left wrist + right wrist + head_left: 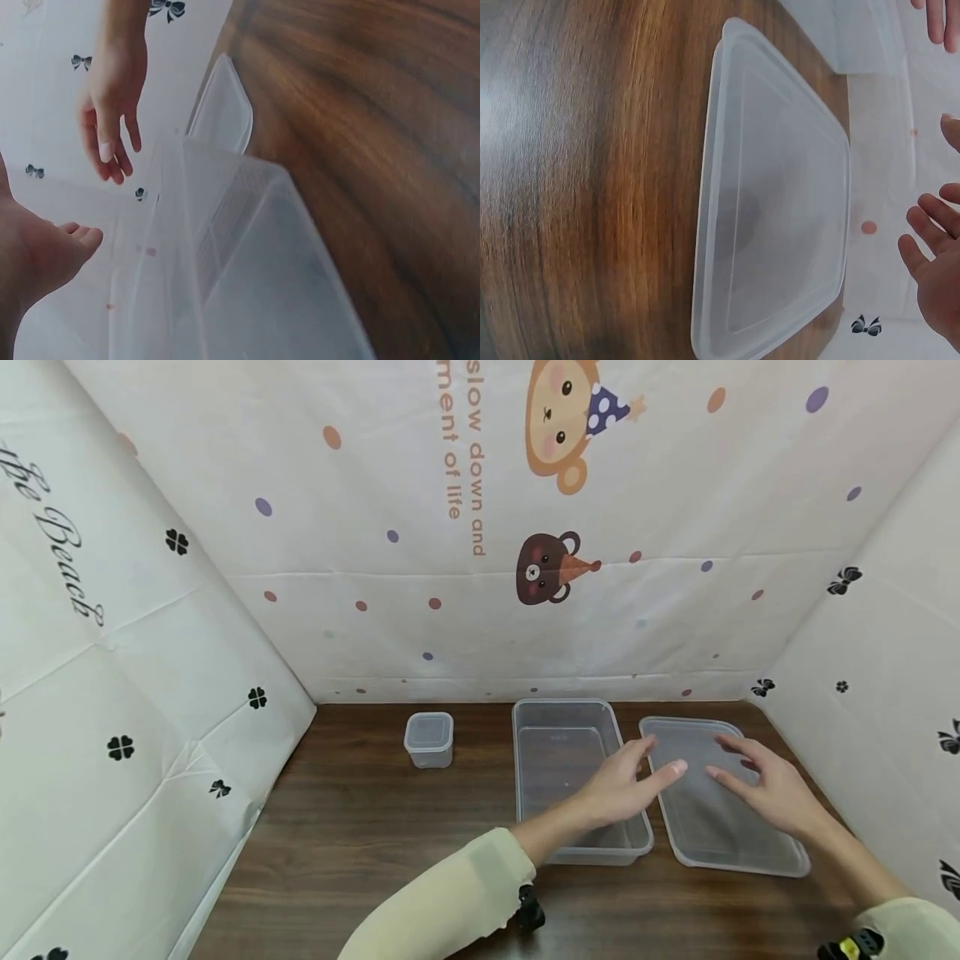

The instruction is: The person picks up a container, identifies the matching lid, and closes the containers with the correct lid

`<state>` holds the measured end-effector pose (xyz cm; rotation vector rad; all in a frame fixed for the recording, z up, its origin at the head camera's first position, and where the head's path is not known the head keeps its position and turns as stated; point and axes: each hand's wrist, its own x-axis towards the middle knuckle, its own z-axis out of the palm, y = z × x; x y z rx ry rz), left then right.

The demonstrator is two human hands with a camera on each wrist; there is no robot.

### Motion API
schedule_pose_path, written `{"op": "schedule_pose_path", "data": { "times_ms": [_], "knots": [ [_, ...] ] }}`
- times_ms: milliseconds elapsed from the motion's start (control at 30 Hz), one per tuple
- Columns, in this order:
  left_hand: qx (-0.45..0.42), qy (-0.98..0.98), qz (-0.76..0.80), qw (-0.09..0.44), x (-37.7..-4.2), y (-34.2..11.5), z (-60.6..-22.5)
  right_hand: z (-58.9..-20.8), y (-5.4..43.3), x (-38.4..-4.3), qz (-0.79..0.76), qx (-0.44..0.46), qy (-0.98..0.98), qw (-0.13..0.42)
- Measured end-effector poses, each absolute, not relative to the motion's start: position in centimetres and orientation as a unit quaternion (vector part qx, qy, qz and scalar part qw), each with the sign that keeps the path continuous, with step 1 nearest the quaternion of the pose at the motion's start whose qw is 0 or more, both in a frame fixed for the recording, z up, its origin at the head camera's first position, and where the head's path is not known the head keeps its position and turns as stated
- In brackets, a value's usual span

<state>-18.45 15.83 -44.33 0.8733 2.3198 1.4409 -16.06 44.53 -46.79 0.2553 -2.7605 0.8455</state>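
Observation:
A large clear plastic container (pixel 540 777) stands without a cover, and its flat translucent lid (pixel 720 827) lies on the table just right of it. My left hand (pixel 626 781) hovers over the container's right side, fingers loosely extended toward the lid, holding nothing. Above the lid is my right hand (pixel 772 785), its fingers spread and pointing left, also with nothing in it. The two hands face each other across a small gap. In the right wrist view the whole lid (pixel 780 210) shows beneath the right hand (pixel 937 277), apart from it.
A small lidded plastic container (pixel 429 742) stands at the back left of the wooden table (pixel 360 860). Printed white cloth walls (pixel 420 552) enclose the table at the back and both sides.

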Motion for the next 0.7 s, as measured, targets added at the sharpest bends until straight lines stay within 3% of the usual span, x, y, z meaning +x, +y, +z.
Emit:
{"op": "schedule_pose_path", "data": {
  "times_ms": [700],
  "knots": [
    [0.242, 0.818, 0.500, 0.148, -18.4, 19.4, -45.0, -48.6, 46.6, -16.7, 0.279, 0.056, -0.953, 0.099]
  ]
}}
